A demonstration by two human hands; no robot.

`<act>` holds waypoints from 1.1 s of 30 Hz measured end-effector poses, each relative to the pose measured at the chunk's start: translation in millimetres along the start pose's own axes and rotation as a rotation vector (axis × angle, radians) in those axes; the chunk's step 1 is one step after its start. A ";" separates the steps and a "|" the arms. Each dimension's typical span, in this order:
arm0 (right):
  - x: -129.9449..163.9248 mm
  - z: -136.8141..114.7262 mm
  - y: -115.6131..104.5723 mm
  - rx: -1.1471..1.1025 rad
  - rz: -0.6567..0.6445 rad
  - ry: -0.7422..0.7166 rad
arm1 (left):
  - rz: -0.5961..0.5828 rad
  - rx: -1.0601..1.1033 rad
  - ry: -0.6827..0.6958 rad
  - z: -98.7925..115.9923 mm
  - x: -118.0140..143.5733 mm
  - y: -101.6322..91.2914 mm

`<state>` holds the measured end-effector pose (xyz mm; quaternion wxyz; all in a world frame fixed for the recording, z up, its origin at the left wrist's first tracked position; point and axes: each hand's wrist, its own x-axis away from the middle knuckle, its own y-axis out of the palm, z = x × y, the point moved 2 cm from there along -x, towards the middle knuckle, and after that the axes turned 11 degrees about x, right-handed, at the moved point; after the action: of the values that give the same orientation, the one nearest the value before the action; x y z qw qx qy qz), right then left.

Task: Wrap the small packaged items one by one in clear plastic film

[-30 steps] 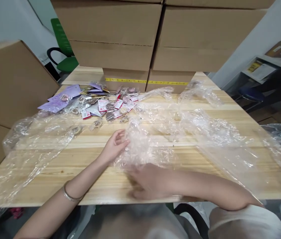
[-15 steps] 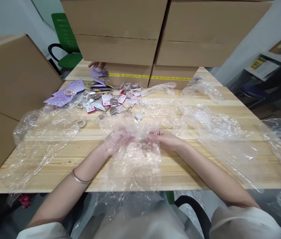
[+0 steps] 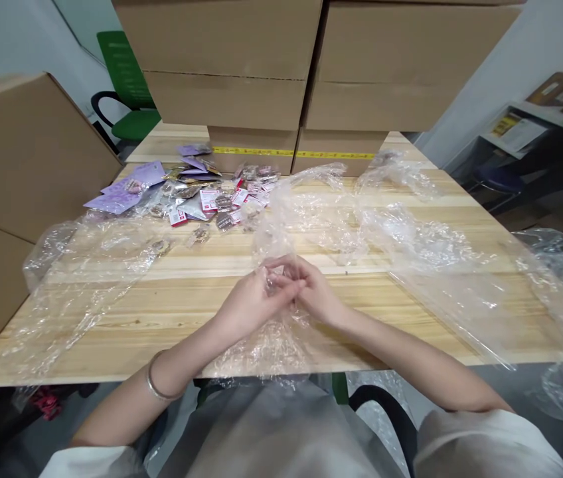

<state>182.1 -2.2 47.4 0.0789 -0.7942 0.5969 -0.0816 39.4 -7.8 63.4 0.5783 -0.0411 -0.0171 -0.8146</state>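
Left hand [image 3: 246,307]: fingers curled, pinching clear plastic bag [image 3: 271,332].
Right hand [image 3: 314,292]: closed on same bag, touching left.
Counter [image 3: 162,299]: wooden; small packets [image 3: 212,202] beyond.

Found no legible text; print on small red-and-white tags [image 3: 208,199] and yellow tape [image 3: 281,153] too blurred.

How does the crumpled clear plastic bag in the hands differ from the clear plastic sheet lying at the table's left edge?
The crumpled clear plastic bag is bunched up and gripped by the left hand and right hand; the clear plastic sheet lies spread out, untouched. The bag hangs over the near edge of the wooden table at the middle; the sheet drapes off the left corner. Both are transparent, wrinkled film.
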 end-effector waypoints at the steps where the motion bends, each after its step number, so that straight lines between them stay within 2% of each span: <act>1: 2.0 0.0 -1.6 0.012 -0.038 0.003 | -0.017 0.056 -0.003 -0.3 -2.0 -1.7; 3: 2.5 5.8 -18.0 0.055 0.001 0.076 | -0.007 0.173 -0.061 -1.4 -4.8 -17.0; 6: -2.9 26.6 -68.2 0.194 0.259 0.248 | 0.153 0.354 -0.218 -9.8 -4.7 -59.9; 8: -7.6 43.0 -105.7 0.354 0.388 0.326 | 0.280 0.354 -0.256 -20.6 -4.5 -91.8; 11: -11.2 63.6 -148.6 0.649 0.420 0.427 | 0.398 0.206 -0.239 -40.5 -6.8 -131.1; 14: -6.9 73.0 -165.0 0.898 0.367 0.495 | 0.400 -0.021 -0.226 -53.1 -8.8 -151.9; 17: 5.3 66.2 -157.3 1.062 0.390 0.500 | 0.431 -0.246 -0.219 -48.3 -6.1 -157.9; 19: 14.2 51.3 -143.9 1.266 0.484 0.436 | 0.473 -0.552 -0.166 -34.9 -4.0 -157.0; 21: 18.8 32.7 -126.2 1.458 0.589 0.280 | 0.517 -0.884 -0.065 -18.3 -6.0 -154.0; 23: 15.5 19.0 -105.2 1.521 0.596 0.079 | 0.543 -1.062 0.069 -4.0 -16.3 -151.6; 24: 10.6 16.1 -93.7 1.505 0.534 -0.021 | 0.536 -1.080 0.133 1.4 -25.3 -151.1; 26: -2.9 19.4 -69.7 1.434 0.329 -0.197 | 0.471 -1.042 0.214 8.1 -50.7 -150.9; 29: -21.4 40.7 -38.8 1.333 0.034 -0.379 | 0.362 -0.985 0.208 11.6 -99.2 -148.3; 31: -28.1 57.3 -27.8 1.283 -0.041 -0.405 | 0.373 -1.031 0.194 12.8 -131.6 -142.6; 33: -30.2 69.5 -24.4 1.239 -0.049 -0.382 | 0.396 -1.083 0.181 12.6 -161.4 -133.3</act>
<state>212.1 35.4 -15.9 0.6254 -0.6155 0.3964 -0.2701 -32.9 189.1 64.6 0.6153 -0.2637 0.4592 -0.5840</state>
